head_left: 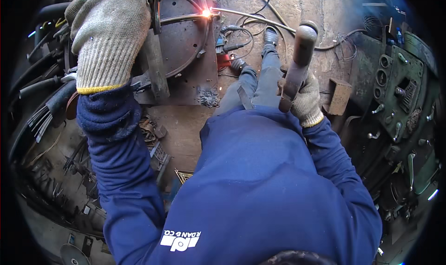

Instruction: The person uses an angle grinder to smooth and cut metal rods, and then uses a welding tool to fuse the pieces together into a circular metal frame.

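Observation:
In the head view, my left hand (109, 25), in a knitted grey glove, is closed at the upper left around a metal tool that looks like pliers (155, 7). Beside it lies a dark steel plate table (181, 42) with holes. A thin metal rod (183, 18) runs across the plate to a bright orange glowing spot (206, 13) at its far right part. A curved metal strip (193, 62) bends over the plate. My right hand (307, 100), gloved too, holds up what looks like a hammer with a rusty, round-ended head (304, 46); its handle is mostly hidden.
Cables (265, 18) trail over the floor, close to a blue power tool (220, 43) and a red object (224, 61). A rusty block (339, 96) stands right of my right hand. A green machine (399, 93) with levers fills the right side. Metal scrap (88, 172) clutters the left.

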Demonstrator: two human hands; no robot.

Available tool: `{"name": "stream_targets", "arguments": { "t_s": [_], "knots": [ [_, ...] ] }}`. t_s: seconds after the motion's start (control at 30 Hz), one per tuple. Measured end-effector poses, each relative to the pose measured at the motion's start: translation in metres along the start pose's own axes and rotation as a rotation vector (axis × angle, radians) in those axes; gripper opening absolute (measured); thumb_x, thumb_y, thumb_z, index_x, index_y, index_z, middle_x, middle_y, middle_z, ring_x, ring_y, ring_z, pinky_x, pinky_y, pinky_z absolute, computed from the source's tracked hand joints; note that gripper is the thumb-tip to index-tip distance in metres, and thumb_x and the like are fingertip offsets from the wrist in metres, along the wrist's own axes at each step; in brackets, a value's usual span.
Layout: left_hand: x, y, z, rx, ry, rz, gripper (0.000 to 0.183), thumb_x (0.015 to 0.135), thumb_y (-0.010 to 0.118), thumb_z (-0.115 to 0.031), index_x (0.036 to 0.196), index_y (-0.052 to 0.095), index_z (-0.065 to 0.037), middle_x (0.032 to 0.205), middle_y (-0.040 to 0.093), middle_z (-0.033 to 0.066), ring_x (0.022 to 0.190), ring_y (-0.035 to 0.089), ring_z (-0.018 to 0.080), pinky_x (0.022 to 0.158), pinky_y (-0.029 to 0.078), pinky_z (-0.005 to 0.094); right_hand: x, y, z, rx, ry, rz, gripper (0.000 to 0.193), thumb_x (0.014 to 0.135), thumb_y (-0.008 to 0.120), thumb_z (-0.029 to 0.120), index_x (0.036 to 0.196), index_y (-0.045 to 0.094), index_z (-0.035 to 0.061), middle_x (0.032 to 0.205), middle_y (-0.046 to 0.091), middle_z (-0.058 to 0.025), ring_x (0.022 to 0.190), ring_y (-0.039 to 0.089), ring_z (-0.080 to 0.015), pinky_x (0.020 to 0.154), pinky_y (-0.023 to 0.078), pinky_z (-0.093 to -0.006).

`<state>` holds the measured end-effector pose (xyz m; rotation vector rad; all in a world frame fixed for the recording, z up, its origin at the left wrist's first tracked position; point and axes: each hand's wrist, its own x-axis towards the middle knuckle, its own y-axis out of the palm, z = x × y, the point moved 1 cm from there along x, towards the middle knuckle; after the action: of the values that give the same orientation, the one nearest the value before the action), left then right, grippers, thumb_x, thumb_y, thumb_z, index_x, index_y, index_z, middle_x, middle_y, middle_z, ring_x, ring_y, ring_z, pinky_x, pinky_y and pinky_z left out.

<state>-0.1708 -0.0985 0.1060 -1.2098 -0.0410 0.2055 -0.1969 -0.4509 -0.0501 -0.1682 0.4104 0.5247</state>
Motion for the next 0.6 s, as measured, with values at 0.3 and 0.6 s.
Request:
{"name": "stream_targets", "arguments": {
  "t_s": [0.3,0.6],
  "knots": [
    [0.0031,-0.0058,-0.0057,0.062,0.038,0.036,0.024,0.089,0.063,-0.013,0.113,0.070,-0.009,0.110,0.072,0.0144,0.105,0.067,0.0361,0.097,0.051,0.0468,0.0006,0.0001,-0.0007,0.036,-0.003,0.002,0.030,0.084,0.081,0.005,0.108,0.063,0.0014,0.082,0.068,-0.0039,0.070,0.066,-0.0119,0.063,0.055,-0.0282],
    [0.0017,-0.0040,-0.0040,0.068,0.037,0.004,0.025,0.088,0.064,-0.010,0.112,0.070,-0.009,0.110,0.072,0.0132,0.105,0.068,0.0357,0.097,0.051,0.0460,-0.0001,0.0029,0.0046,0.080,0.038,0.015,0.037,0.085,0.079,0.004,0.118,0.063,-0.0012,0.081,0.068,-0.0041,0.069,0.066,-0.0115,0.062,0.055,-0.0279]
  ]
}}
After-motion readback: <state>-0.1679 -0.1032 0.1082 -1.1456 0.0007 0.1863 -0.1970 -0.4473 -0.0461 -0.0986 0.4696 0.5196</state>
